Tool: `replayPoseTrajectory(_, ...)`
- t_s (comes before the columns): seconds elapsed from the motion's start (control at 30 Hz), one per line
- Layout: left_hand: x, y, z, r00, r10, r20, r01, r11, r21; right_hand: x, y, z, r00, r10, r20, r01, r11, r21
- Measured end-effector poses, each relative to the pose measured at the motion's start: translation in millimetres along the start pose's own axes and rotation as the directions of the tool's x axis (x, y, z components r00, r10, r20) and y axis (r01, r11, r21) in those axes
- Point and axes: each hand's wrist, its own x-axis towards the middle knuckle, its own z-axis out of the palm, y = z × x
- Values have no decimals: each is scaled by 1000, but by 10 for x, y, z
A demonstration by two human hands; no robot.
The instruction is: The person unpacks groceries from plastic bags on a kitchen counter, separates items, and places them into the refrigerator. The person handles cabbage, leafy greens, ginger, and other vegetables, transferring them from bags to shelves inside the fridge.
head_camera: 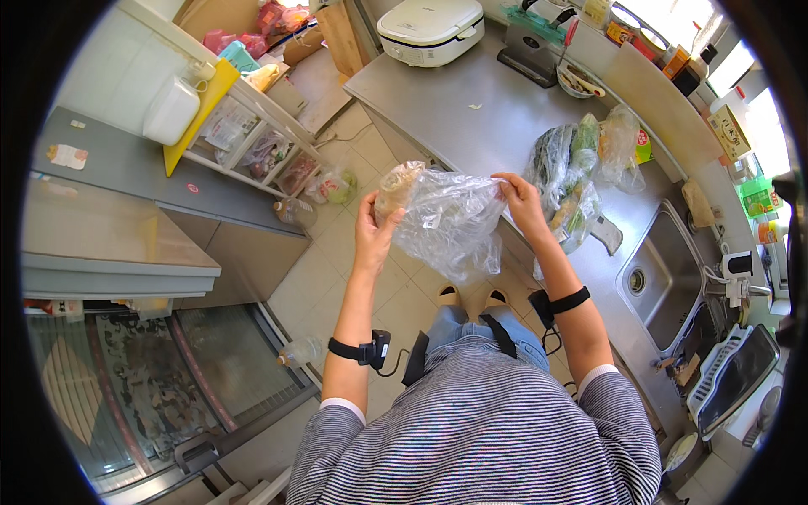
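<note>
My left hand (pixel 374 230) grips a pale brown bundle (pixel 398 189) wrapped in clear plastic; what is inside cannot be made out. From it a crumpled clear plastic bag (pixel 451 218) spreads to the right. The bag's upper right edge is pinched in my right hand (pixel 525 205). Both hands are raised over the floor, close to the counter's front edge. To the right of my right hand, bagged green vegetables (pixel 584 148) lie on the steel counter (pixel 442 113), beside a cleaver-like blade (pixel 607 235).
A steel sink (pixel 663 271) is set into the counter at right. A white electric cooker (pixel 431 31), a knife block (pixel 530 53) and a bowl (pixel 577 82) stand farther back. Left are a shelf rack (pixel 252 136) and a sliding door (pixel 164 379). Plastic bottles (pixel 295 211) stand on the tiled floor.
</note>
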Motion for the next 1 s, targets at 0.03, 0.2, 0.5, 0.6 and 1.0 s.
replayPoseTrajectory(0.03, 1, -5, 5, 1000, -12, -13, 12, 1000, 11, 1, 2, 15, 1000, 9, -2, -9, 1000, 14)
replayPoseTrajectory(0.2, 5, -20, 8, 1000, -2, -20, 2, 1000, -22, -5, 37, 46, 1000, 29, 5, -29, 999, 25)
replayPoseTrajectory(0.5, 141, -249, -348, 972, -204, -118, 144, 910, -390, -137, 472, -21, 960, 142, -242, -129, 989, 69)
replayPoseTrajectory(0.6, 116, -341, -539, 972, -225, -74, 146, 815, -561, -395, 598, 38, 936, 326, -130, -333, 942, -40)
replayPoseTrajectory(1.0, 288, -430, -721, 939, -284, -192, 124, 804, -581, -294, 1153, 150, 855, 415, -310, -346, 903, 255)
